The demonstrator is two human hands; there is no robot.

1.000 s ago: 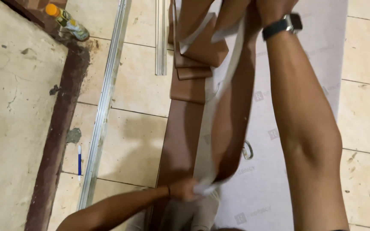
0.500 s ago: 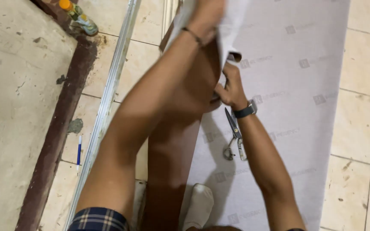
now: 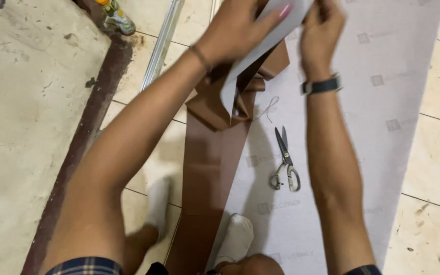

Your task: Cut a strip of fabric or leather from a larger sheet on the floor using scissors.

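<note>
Floor: pale tiles [image 3: 436, 153] on the right of the frame, a rough concrete slab [image 3: 21, 127] on the left, with a dark rusty strip [image 3: 85, 147] between slab and tiles.
Grey sheet: a wide pale sheet [image 3: 383, 127] lies flat across the centre and right, faint printed marks scattered over it.
Brown strip: a long brown leather-like strip [image 3: 207, 188] runs from the bottom centre up to the hands, bunched in folds at the upper middle, its pale underside turned outward there.
Left hand: the left hand [image 3: 235, 30], at the top centre, grips the raised end of the strip, thumb pressed flat on the pale side.
Right hand: the right hand [image 3: 322, 28], top right of centre, pinches the same end with curled fingers; a dark watch [image 3: 322, 85] sits on the wrist.
Metal rail: a thin rail [image 3: 161, 43] lies at the upper left.
Scissors: scissors [image 3: 285, 160] lie shut on the grey sheet, just right of the strip.
Feet: two white socks [image 3: 235, 239] at the bottom.
</note>
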